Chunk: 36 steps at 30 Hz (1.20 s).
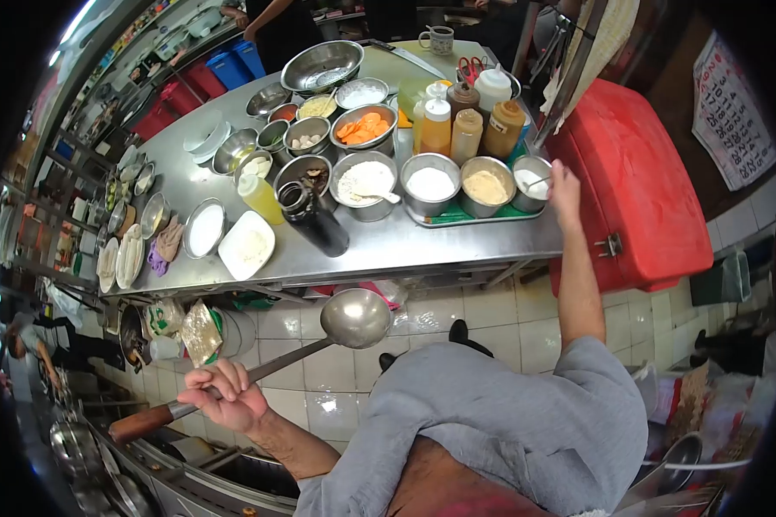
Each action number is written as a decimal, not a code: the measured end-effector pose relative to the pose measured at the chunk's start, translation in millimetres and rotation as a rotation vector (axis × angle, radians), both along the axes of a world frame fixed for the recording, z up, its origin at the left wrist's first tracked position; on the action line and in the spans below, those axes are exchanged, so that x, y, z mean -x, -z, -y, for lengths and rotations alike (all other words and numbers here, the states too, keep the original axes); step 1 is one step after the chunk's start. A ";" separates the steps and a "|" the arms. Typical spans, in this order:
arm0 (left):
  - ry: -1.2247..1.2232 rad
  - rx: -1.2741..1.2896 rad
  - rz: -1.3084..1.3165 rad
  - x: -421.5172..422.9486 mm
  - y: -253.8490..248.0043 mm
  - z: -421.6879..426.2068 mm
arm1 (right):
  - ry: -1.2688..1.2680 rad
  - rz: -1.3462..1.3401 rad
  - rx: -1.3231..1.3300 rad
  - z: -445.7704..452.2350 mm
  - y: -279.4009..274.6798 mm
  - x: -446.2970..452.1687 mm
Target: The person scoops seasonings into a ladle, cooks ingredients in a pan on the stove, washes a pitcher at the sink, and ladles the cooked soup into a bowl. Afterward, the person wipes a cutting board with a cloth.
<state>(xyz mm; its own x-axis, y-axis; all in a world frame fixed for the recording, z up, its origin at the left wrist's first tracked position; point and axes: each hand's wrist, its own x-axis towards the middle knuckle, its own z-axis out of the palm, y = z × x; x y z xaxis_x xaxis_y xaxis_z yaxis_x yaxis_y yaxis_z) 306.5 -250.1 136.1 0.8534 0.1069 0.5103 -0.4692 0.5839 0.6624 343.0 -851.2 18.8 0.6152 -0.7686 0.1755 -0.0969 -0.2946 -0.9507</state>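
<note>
My left hand [228,396] is closed around the shaft of a long ladle [356,319], just above its wooden handle. The ladle's round metal bowl hangs over the floor in front of the steel table. Stretched out to the far right, my right hand [565,194] pinches the handle of a small spoon [539,182]. That spoon dips into a metal container of white powder [531,179], whose kind I cannot tell. Beside it on a green-lined tray [483,220] stand a container of tan powder [486,185] and another container of white powder [430,183].
The steel table [379,246] holds several ingredient bowls, a bowl of sliced carrots [363,127], squeeze bottles [466,133], a black bottle [315,220] and a knife [409,58]. A large red box [625,181] borders its right end. Other people stand beyond the table and at far left.
</note>
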 end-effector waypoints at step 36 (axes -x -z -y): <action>0.131 0.109 -0.023 -74.0 19.5 132.2 | -0.427 0.221 -0.085 -171.5 40.1 -32.8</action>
<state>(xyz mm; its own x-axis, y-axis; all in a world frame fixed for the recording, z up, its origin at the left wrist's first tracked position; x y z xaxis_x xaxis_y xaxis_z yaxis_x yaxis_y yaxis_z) 380.5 -382.4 116.6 0.8749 0.0475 0.4819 -0.3696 0.7085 0.6012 375.8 -679.7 -21.3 0.8339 -0.4726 0.2851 0.2227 -0.1846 -0.9573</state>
